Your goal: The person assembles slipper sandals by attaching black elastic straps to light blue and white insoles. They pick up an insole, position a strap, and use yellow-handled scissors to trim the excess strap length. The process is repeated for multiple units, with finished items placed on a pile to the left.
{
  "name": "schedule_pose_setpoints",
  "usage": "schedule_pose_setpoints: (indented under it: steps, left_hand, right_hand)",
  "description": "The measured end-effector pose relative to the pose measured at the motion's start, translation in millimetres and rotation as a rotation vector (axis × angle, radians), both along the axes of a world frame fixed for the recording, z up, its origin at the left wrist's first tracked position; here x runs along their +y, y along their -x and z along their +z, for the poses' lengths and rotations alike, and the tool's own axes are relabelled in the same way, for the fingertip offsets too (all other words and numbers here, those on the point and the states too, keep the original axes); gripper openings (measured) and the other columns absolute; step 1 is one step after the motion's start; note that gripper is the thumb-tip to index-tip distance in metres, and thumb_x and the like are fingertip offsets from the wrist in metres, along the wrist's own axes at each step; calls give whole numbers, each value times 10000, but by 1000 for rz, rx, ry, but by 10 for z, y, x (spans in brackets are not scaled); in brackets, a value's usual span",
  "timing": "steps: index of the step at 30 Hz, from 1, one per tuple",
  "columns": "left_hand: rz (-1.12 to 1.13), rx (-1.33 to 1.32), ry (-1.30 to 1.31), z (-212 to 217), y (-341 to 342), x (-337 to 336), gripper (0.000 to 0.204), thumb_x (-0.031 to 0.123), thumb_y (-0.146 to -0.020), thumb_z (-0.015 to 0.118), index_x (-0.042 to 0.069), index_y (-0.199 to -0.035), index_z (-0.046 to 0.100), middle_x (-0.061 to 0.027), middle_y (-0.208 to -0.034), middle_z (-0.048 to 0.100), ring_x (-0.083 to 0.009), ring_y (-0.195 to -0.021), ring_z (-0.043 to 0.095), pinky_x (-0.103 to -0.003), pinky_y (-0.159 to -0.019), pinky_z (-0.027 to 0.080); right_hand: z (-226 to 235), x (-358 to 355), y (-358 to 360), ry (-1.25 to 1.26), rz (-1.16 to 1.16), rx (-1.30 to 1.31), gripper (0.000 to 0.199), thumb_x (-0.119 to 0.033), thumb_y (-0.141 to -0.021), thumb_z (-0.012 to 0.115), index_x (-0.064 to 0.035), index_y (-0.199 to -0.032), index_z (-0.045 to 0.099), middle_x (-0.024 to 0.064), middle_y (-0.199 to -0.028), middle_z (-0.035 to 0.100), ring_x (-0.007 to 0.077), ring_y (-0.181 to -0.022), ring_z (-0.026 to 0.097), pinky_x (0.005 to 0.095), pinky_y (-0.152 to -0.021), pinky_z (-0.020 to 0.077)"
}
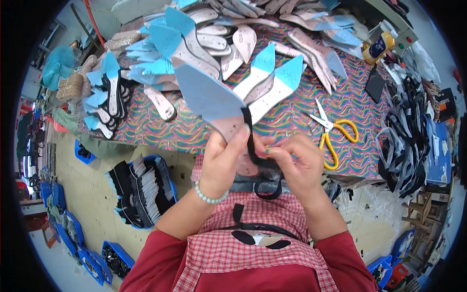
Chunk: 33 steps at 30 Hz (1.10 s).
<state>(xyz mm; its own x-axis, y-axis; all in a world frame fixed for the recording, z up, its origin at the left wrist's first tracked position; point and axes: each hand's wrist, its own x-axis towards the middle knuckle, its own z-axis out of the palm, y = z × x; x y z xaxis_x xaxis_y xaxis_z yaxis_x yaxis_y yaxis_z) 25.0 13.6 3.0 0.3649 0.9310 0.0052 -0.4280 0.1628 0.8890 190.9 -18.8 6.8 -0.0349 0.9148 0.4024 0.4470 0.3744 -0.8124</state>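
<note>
Nearest the camera, the apron [253,253] and red sleeves fill the lower edge, with a loose loop of black strap [250,141] hanging down over the apron, just below the fingers. The left hand [224,163] is closed around the narrow pink heel end of an insole [209,95], thumb pressed on its face; the insole's blue forepart rises up and away to the left of the fingers, hiding part of the pile behind it. The right hand [299,165] has its fingers curled tight, pinching the strap against the insole's edge; the fingertips are tucked under, so the exact grip is hard to make out. The strap runs up between both hands and crosses the insole just above the left thumb. Right of the right hand, near but apart, yellow scissors [333,131] lie on a bare stretch of the desk [292,119], whose near edge runs just behind the hands. Beyond the fingers, a spread pile of insoles [233,44] covers most of the far desk, its top cut off by the frame. Far right, black straps [406,141] hang over the desk's edge. Low left of the left hand, a blue bin [158,163] of dark pieces stands on the floor.
</note>
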Motion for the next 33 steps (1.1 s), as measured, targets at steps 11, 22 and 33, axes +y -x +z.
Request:
schedule_pose_setpoints:
  steps: [11,22,33]
  left_hand:
    - [-301,-87,148,-5,140,29,344,360,-960,501,35,-870,572,-78,-678,538,-229,-800,594,-366,-792,463]
    - [23,-561,136,23,188,148,372,398,-1002,376,95,-859,537,10,-621,437,-169,-788,574,-421,-968,422]
    - [120,-460,323,132,58,38,344,424,-964,466,107,-876,565,-3,-698,508,-144,-736,541,-382,-799,492]
  right_hand:
    - [-45,86,55,180,111,418,370,-117,-871,619,-11,-1213,527,132,-1030,626,237,-952,589,350,-834,460]
    - [144,-94,183,-21,84,-305,289,-173,-867,627,-54,-1119,551,111,-870,585,248,-687,620,325,-559,504]
    - [-175,-334,596,313,-26,341,354,-212,-964,502,59,-1186,451,209,-934,606,353,-844,639,388,-709,501]
